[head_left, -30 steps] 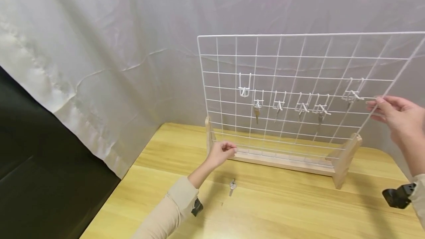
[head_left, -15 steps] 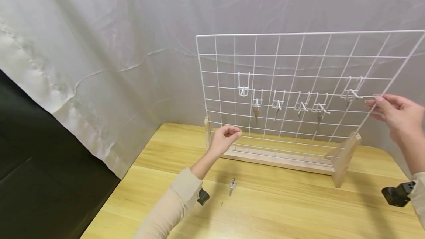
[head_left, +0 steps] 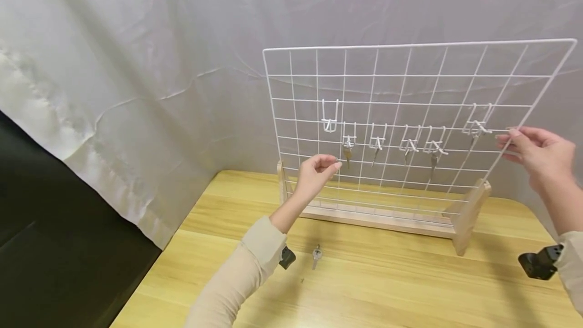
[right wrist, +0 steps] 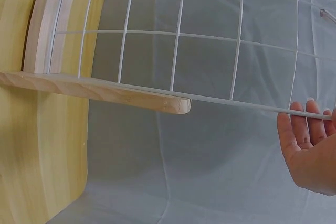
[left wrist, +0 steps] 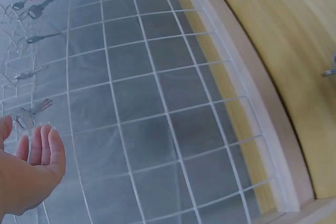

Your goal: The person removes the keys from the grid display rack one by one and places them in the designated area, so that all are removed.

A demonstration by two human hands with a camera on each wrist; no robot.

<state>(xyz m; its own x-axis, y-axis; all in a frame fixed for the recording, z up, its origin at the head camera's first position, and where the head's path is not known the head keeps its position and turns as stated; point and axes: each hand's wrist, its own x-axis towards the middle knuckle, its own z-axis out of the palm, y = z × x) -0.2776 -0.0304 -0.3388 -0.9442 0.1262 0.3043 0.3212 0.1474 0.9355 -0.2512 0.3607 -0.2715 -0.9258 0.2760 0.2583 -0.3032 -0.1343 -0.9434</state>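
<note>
A white wire grid [head_left: 410, 45] stands upright in a wooden stand [head_left: 382, 220] on a wooden table [head_left: 387, 292]. Several white hooks sit on it, some with keys. My left hand [head_left: 319, 172] is raised in front of the grid's lower left, fingers relaxed and holding nothing, fingertips just left of a hanging key [head_left: 347, 152]. The left wrist view has that hand [left wrist: 31, 171] before the grid [left wrist: 167, 113], with a key [left wrist: 34, 109] close by. My right hand [head_left: 533, 153] pinches the grid's right edge wire. The right wrist view shows its fingers [right wrist: 304, 129] on that wire [right wrist: 236, 104].
A loose key [head_left: 316, 254] lies on the table in front of the stand. A white cloth [head_left: 159, 65] hangs behind and to the left, with a dark area [head_left: 54, 247] at the lower left. The stand's right foot [head_left: 469, 216] sticks out toward me.
My left hand has risen from the stand's bottom rail to the level of the hanging keys. My right hand has stayed on the right edge wire.
</note>
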